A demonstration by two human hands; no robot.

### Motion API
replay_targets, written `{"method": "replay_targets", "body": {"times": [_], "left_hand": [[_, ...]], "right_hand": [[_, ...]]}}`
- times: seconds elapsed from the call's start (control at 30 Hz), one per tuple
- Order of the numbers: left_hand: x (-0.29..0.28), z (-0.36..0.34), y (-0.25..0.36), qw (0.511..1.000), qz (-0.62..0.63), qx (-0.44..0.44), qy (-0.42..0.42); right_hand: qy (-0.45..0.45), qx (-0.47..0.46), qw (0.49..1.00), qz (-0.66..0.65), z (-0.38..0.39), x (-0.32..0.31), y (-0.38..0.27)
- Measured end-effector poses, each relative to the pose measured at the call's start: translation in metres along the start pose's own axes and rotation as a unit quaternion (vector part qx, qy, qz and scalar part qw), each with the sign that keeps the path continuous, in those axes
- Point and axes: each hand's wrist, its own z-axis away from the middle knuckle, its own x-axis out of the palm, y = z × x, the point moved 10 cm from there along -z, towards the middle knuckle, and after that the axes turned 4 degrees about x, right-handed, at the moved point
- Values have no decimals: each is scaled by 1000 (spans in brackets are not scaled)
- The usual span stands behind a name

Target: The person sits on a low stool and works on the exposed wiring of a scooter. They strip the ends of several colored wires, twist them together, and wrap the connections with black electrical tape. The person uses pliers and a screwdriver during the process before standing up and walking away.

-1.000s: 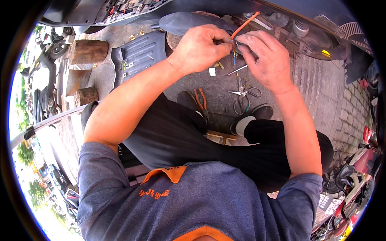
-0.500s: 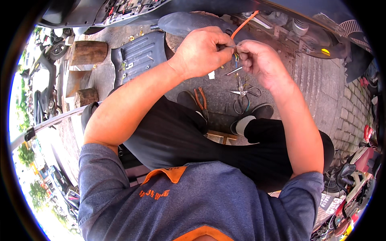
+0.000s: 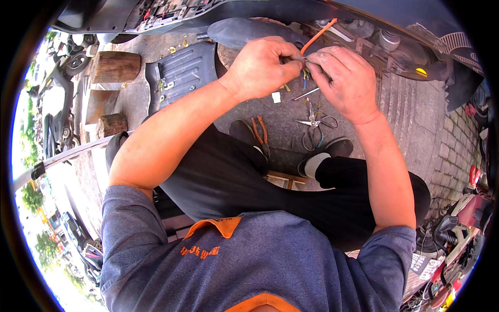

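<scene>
Beside an orange sleeved cable (image 3: 318,36) my two hands meet, fingertip to fingertip. My left hand (image 3: 262,67) pinches a thin wire (image 3: 304,59), its thumb pressed to the forefinger. From the other side my right hand (image 3: 345,78) holds the same spot between thumb and fingers, with its back now turned up. Thin coloured wires (image 3: 305,78) hang just below the fingertips, partly hidden. Under them on the ground lie a slim screwdriver-like rod (image 3: 305,94) and a small white piece (image 3: 276,97).
Scissors (image 3: 315,125) lie near my right shoe; orange-handled pliers (image 3: 260,130) rest by the left one. A grey plastic panel (image 3: 182,70) carries small parts at left, near wooden blocks (image 3: 115,67). A vehicle body (image 3: 249,9) spans the far side.
My right hand has rolled over, so its back faces up and its curled fingers are tucked under. My left hand has barely moved and keeps its pinch.
</scene>
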Motion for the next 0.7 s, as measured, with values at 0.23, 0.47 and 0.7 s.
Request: {"method": "replay_targets", "body": {"times": [0.23, 0.47, 0.7], "left_hand": [[1, 2, 3, 1000, -3, 5, -5], [2, 3, -3, 999, 29, -13, 6], [5, 4, -5, 999, 50, -14, 2]], "right_hand": [[-28, 23, 999, -12, 2, 6, 3], [-33, -3, 999, 3, -4, 0, -2], [-8, -14, 1000, 1, -4, -4, -5]]}}
